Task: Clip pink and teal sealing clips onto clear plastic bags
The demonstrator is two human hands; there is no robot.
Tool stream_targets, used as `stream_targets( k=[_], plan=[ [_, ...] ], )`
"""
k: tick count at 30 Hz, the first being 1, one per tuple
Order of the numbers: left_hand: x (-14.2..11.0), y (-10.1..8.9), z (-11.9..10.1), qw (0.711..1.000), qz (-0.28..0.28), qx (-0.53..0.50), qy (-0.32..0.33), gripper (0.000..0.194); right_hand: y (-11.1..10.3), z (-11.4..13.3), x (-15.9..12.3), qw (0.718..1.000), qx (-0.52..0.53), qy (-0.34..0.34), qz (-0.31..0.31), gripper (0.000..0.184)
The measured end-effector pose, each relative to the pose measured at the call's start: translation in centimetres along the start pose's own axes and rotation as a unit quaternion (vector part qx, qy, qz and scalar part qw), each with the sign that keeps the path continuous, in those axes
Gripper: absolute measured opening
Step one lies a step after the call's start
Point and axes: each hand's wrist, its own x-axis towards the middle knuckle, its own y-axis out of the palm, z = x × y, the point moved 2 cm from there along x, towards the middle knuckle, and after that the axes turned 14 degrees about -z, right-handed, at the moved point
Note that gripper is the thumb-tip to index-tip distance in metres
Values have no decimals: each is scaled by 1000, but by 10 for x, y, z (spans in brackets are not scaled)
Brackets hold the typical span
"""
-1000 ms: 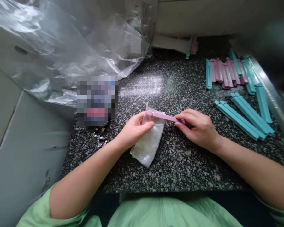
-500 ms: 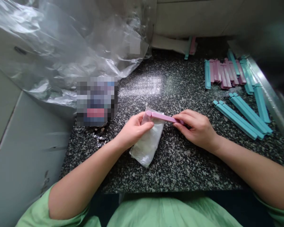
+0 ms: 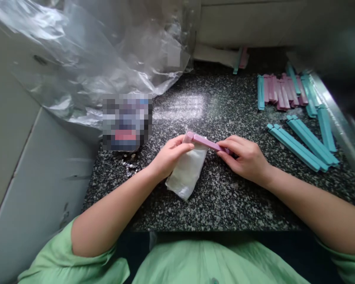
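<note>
My left hand (image 3: 169,156) grips the top of a small clear plastic bag (image 3: 186,172) that lies on the black speckled counter (image 3: 219,197). A pink sealing clip (image 3: 206,142) sits across the bag's mouth, its hinge end by my left fingertips. My right hand (image 3: 245,157) pinches the clip's other end with thumb and fingers closed on it. The bag's lower part hangs toward me, with whitish contents I cannot make out.
Several teal clips (image 3: 304,142) lie to the right, with a row of pink and teal clips (image 3: 281,91) behind them. A big crumpled clear plastic sheet (image 3: 85,59) fills the back left. Small shiny bits (image 3: 129,167) lie near a blurred patch. A grey box wall (image 3: 38,177) stands at left.
Both hands keep their grip on the bag and clip. The view has shifted slightly, so everything sits a little right and higher.
</note>
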Motion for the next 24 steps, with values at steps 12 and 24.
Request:
stream_targets(
  k=[12,24],
  plan=[
    [0,0,4,1000,-20,-7,-12,36,1,4,-2,1000,9,-23,-1,12],
    [-2,4,5,993,-43,-95,-60,28,-4,4,0,999,2,-18,-46,14]
  ],
)
